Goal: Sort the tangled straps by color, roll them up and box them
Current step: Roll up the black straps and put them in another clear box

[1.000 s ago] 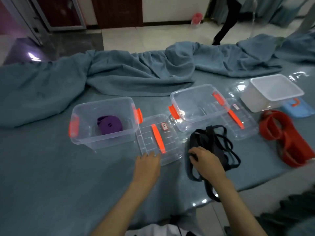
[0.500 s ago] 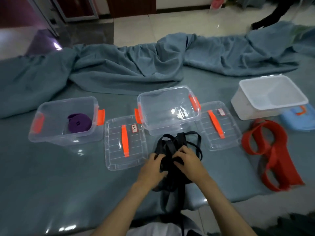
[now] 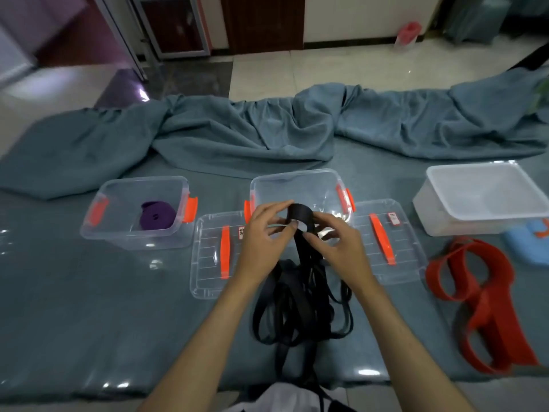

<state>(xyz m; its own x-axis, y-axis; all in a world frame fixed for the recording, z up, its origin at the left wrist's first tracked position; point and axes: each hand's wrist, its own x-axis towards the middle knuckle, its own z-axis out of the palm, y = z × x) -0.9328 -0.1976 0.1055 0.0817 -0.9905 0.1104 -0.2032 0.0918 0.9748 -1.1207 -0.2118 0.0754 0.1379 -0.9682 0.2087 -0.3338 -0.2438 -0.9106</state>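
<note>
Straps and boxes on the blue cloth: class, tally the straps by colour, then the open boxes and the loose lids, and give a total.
Purple strap, rolled in the left clear box: 1
Black strap, end held in both hands: 1
Red strap: 1
Clear boxes: 2
White box: 1
Clear lids: 2
Blue lid: 1
Total: 9

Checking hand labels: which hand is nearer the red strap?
Right. The right hand is just left of the red strap; the left hand is farther left.
</note>
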